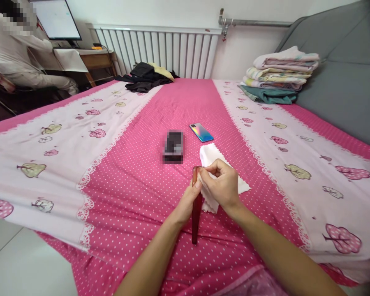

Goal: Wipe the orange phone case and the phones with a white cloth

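A pair of glasses (196, 213) with a reddish-brown frame is held in front of me, one long temple arm pointing down toward me. My left hand (187, 199) is closed on the frame, its thumb against the upper part near the hinge. With fingers pinched together, my right hand (224, 183) holds a white cloth (210, 155) with zigzag edges against the upper end of the glasses. Part of the cloth hangs below the hand and part spreads behind it. The lenses are mostly hidden by my fingers and the cloth.
Beyond my hands, a blurred dark box (173, 147) and a shiny blue phone (201, 132) lie on the pink bedspread (142, 164). Dark clothes (143, 77) and folded bedding (280, 76) sit farther back. A person (15, 53) sits at a desk with a monitor (57, 20), left.
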Demonstrator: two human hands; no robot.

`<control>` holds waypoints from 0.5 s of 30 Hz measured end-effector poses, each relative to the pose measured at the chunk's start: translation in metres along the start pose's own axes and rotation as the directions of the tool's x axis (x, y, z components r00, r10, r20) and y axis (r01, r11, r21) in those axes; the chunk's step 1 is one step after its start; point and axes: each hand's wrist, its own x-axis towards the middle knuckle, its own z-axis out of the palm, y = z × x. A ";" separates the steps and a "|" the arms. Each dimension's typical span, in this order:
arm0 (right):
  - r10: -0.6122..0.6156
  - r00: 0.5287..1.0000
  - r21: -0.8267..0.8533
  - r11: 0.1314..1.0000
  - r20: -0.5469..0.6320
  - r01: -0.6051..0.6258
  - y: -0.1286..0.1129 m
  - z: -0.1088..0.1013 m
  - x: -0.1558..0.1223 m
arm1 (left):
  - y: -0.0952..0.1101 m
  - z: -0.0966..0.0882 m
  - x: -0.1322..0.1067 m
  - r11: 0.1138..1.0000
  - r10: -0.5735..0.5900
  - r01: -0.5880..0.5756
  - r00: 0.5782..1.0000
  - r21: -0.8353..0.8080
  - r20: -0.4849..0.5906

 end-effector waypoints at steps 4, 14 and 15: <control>0.013 1.000 -0.028 1.000 0.000 -0.013 0.003 0.000 0.001 | 0.001 0.002 0.000 0.999 0.001 -0.001 1.000 0.045 0.016; 0.092 0.996 -0.108 0.990 -0.006 -0.092 0.007 -0.002 0.009 | 0.011 0.000 0.003 0.987 0.104 -0.115 0.990 0.112 0.095; 0.094 0.996 -0.118 0.989 -0.008 -0.094 0.007 -0.002 0.010 | 0.011 -0.001 0.004 0.985 0.116 -0.127 0.988 0.119 0.097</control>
